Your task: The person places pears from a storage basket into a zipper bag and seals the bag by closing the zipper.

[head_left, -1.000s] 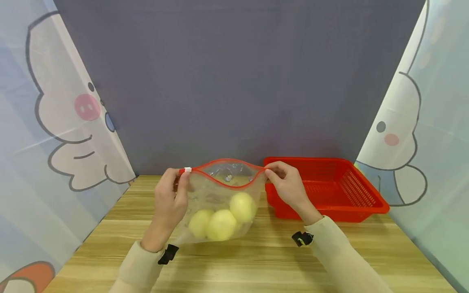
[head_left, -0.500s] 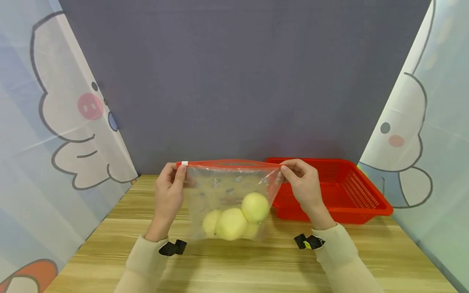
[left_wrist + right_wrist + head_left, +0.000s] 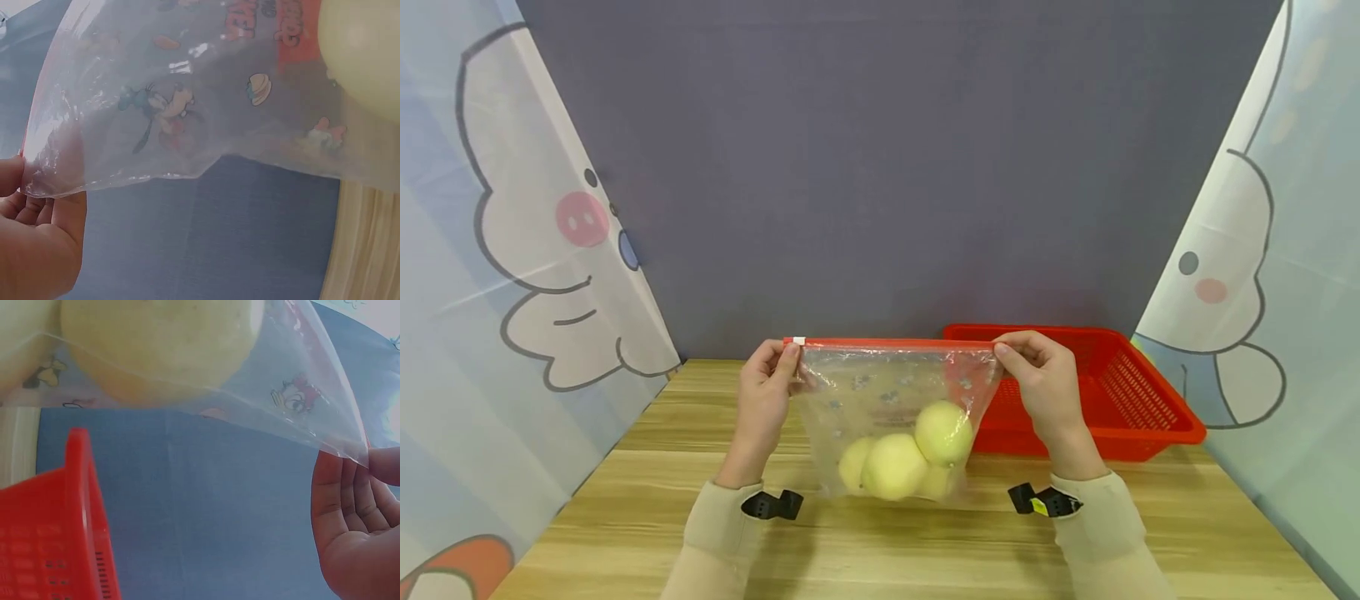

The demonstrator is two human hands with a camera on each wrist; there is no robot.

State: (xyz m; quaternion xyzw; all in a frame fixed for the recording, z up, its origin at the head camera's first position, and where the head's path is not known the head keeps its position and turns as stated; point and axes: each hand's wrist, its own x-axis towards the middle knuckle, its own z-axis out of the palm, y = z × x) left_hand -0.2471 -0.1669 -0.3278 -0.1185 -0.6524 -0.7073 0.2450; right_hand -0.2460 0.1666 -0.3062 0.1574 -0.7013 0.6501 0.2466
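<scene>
A clear plastic slider bag with a red zip strip along its top hangs upright between my hands. Several round pale yellow-green fruits lie in its bottom. My left hand pinches the top left corner, beside the white slider. At the top right corner my right hand pinches the strip between thumb and fingers. The strip looks straight, its two edges together. Cartoon prints show on the bag in the left wrist view; one large fruit fills the top of the right wrist view.
A red plastic basket with slotted sides stands on the wooden table at the right, partly behind the bag and right hand. A dark grey cloth hangs behind the table, with cartoon-printed curtains at both sides.
The bag's mouth has gone from gaping to pulled straight and flat. Both hands have shifted right, the right one farther, spreading the corners apart. The fruits have moved right with the bag.
</scene>
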